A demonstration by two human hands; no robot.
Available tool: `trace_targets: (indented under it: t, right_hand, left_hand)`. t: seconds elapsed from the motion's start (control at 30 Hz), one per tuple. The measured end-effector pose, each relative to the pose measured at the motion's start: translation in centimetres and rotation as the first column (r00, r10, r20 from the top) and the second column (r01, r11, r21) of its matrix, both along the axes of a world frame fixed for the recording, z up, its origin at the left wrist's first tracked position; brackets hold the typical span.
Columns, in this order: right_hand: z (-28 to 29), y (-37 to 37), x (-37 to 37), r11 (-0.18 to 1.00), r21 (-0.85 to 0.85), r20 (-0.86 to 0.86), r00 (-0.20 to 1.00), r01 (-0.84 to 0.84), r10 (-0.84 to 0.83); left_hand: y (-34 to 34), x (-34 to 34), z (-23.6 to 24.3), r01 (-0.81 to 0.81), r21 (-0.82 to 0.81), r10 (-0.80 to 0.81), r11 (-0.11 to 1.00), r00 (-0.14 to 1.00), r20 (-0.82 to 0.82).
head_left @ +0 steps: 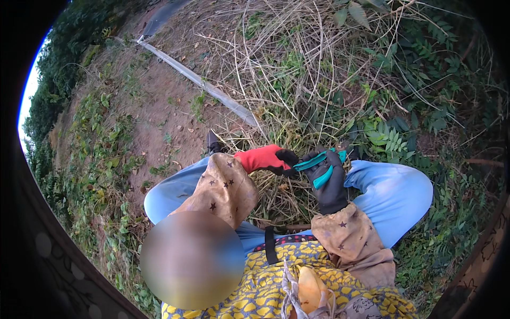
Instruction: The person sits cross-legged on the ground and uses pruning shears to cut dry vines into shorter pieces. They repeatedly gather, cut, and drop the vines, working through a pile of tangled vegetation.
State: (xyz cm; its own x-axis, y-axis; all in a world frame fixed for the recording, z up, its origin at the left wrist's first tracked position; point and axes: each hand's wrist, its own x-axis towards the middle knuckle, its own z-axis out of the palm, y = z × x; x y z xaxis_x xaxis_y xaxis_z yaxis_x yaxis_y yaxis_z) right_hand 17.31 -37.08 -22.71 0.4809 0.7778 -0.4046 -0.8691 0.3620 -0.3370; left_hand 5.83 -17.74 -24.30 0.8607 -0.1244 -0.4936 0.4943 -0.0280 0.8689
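Observation:
My right hand [328, 183], in a dark grey glove, is closed around a pair of hand shears with teal handles [323, 178]. One handle crosses over the fingers and points left; the blades cannot be made out. My left hand [271, 159] wears a red glove with black fingers. Its fingers are curled in beside the left end of the teal handle, and what they hold, if anything, is hidden. Both hands meet between my bent knees, over a heap of dry stalks and grass [284, 199].
A long pale grey pole [199, 82] lies slanting across the reddish soil [156, 114]. Dry stems [297, 48] pile up ahead, with leafy green plants [390, 141] at right and low weeds [109, 143] at left. A smooth yellow-orange thing [311, 290] is by my waist.

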Motion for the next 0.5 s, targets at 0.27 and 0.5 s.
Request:
trace_targets:
  t: [0.27, 0.5]
  right_hand:
    - [-1.3, -0.8, 0.6, 0.99, 0.001, 0.055, 0.989, 0.141, -0.14]
    - [-1.8, -0.7, 0.7, 0.999, -0.029, -0.072, 0.996, 0.041, -0.044]
  left_hand:
    - [4.4, 1.2, -3.0, -0.394, -0.368, 0.358, 0.842, 0.919, -0.164]
    - [8.5, 4.4, -3.4, -0.844, -0.521, 0.82, 0.126, 0.384, -0.425]
